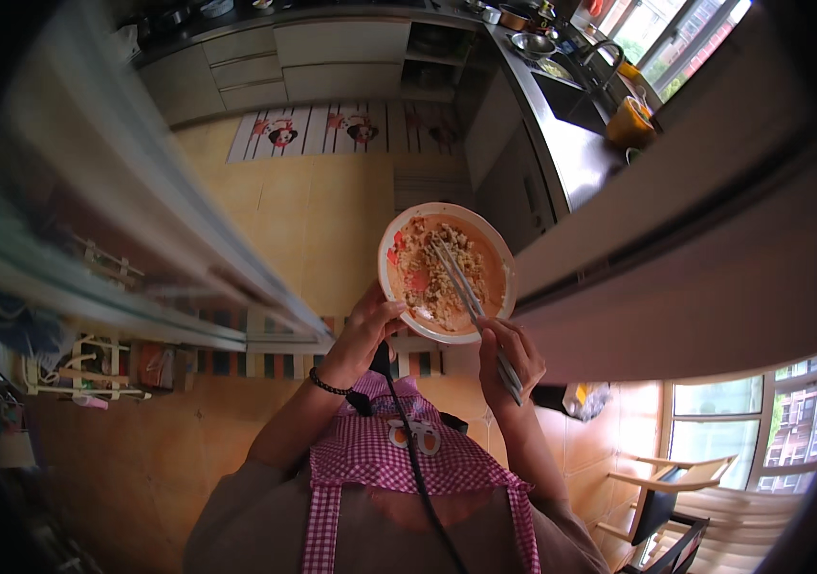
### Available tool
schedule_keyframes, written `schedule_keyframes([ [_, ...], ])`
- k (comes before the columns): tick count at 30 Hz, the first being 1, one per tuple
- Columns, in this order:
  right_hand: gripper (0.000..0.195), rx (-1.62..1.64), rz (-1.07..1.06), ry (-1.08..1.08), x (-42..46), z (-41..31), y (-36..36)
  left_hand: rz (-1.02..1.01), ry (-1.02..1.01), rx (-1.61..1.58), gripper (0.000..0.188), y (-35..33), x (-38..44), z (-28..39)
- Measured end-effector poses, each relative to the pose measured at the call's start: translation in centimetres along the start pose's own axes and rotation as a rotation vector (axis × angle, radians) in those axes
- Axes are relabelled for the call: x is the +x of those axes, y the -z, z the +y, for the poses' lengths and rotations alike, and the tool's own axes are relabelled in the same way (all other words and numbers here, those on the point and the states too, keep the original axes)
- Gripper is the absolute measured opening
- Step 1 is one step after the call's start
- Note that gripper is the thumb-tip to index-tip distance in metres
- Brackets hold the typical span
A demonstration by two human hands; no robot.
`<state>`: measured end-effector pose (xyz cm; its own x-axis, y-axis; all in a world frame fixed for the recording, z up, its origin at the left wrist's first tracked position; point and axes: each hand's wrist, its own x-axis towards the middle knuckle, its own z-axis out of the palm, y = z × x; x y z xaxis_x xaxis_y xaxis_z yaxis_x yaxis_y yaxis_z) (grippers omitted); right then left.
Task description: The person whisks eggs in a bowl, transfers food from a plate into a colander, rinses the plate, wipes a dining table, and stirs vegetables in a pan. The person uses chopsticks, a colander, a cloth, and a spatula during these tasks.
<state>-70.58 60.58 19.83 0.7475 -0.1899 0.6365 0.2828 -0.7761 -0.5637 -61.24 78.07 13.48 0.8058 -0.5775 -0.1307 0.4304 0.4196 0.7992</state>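
Note:
A round bowl with a pale rim is held up before my chest, tilted so its inside shows. In it lies crumbly, chopped or minced food, with a few red patches at the left. My left hand grips the bowl's lower left edge, thumb on the rim, with a dark beaded bracelet at the wrist. My right hand holds a pair of grey chopsticks, whose tips reach into the food. A pink checked apron covers my chest, and a black cable hangs down over it.
A glass sliding door stands close at left, a large pale panel close at right. Beyond are a patterned floor mat, cabinets and a counter with a sink and pans. A chair stands at lower right.

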Motion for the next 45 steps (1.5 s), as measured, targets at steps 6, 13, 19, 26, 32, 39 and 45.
schedule_keyframes([
  [6, 0.013, 0.165, -0.104, -0.014, 13.8, 9.9, -4.8, 0.119, -0.065, -0.004, 0.054, 0.1, 17.7, 5.3],
  [13, 0.014, 0.432, -0.06, -0.331, 23.8, 17.2, -7.0, 0.17, -0.051, 0.049, 0.053, 2.6, 34.3, 8.6],
  [19, 0.016, 0.477, 0.17, -0.527, 32.0, 27.2, -9.4, -0.028, 0.054, 0.08, 0.052, 1.5, 51.4, 11.5],
  [26, 0.015, 0.436, 0.454, -0.554, 41.2, 38.6, -5.4, -0.249, 0.197, 0.132, 0.047, -6.7, 70.3, 10.9],
  [32, 0.014, 0.106, 0.359, -0.47, 48.4, 45.6, -3.2, -0.463, 0.312, 0.095, 0.049, -14.3, 83.3, 9.3],
  [39, 0.015, -0.095, 0.736, -0.515, 55.9, 56.5, -1.4, -0.741, 0.456, 0.106, 0.046, -24.5, 99.2, 6.7],
  [45, 0.028, -0.364, 0.689, -0.497, 63.5, 62.9, 0.9, -0.877, 0.487, 0.198, 0.045, -32.8, 108.1, 4.8],
])
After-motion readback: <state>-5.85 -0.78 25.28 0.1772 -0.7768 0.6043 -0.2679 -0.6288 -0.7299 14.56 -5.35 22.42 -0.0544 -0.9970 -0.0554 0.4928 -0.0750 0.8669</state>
